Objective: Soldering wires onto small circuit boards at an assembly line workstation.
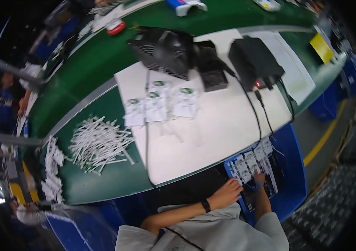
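Both my hands are at a blue bin (297,167) to the lower right, beside the table. Rows of small white parts (241,168) lie in it on dark, printed-looking sheets. My left hand (227,193), with a black band on its wrist, reaches over the bin's near left side. Its fingers are apart at the edge of the white parts, with nothing visible in them. My right hand (260,180), with a blue band at its wrist, is inside the bin among the white parts. Its fingertips are small and partly hidden, so its grip does not show.
On the white board (220,125) lie several white packets with green ends (185,102). A black fan-like device (165,50) and a black box with a red light (255,62) stand behind, their cables trailing forward. A pile of white strips (98,144) lies left on the green table.
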Action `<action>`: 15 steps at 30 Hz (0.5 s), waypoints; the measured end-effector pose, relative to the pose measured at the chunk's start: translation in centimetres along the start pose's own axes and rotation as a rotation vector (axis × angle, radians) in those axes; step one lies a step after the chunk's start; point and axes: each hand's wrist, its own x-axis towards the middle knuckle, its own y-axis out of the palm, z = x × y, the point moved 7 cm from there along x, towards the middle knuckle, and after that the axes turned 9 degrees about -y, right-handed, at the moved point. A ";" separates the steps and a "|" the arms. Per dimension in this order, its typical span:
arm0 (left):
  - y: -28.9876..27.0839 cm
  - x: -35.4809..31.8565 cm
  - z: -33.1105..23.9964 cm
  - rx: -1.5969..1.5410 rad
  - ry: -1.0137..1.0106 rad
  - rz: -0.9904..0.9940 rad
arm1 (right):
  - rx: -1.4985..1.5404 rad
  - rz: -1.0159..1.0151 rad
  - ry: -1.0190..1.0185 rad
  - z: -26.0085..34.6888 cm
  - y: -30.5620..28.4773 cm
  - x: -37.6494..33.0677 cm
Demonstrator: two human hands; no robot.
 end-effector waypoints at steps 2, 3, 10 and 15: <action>0.6 -0.5 -0.2 0.020 0.007 -0.024 | -0.006 -0.041 0.047 -0.6 0.2 0.2; 0.4 -0.6 -0.4 -0.060 0.008 -0.020 | -0.023 -0.100 0.077 -0.8 0.0 0.7; -5.4 -3.0 -1.9 -0.341 -0.021 0.025 | -0.289 0.067 -0.089 7.1 -2.1 -0.8; -17.5 -7.4 -5.6 -0.464 0.030 0.084 | -0.486 0.150 -0.312 6.0 -5.9 0.9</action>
